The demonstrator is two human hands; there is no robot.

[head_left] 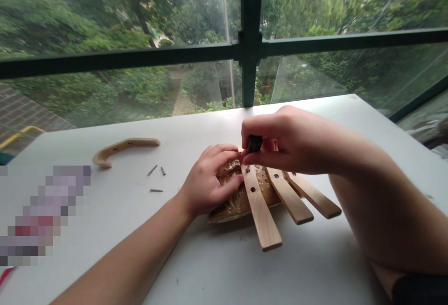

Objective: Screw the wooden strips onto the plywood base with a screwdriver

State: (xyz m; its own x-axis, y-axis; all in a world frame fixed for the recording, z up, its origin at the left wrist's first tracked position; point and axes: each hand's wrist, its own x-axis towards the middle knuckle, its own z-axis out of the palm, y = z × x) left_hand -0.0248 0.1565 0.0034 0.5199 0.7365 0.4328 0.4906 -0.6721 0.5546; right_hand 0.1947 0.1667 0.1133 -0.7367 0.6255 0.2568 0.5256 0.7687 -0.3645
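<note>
My right hand (283, 139) is closed round a small black tool handle (254, 143), its tip set down on the nearest of three wooden slats (262, 211). The slats fan out toward me across a brown, plastic-wrapped block (234, 200). My left hand (210, 179) lies on that block, fingers curled over its top edge and pressing it down. The two hands almost touch above the slat's drilled end.
A curved wooden piece (121, 149) lies at the left on the white table (217, 267). Three loose screws (156, 179) sit between it and my left hand. A pixelated patch covers the table's left edge. A window frame stands behind the table.
</note>
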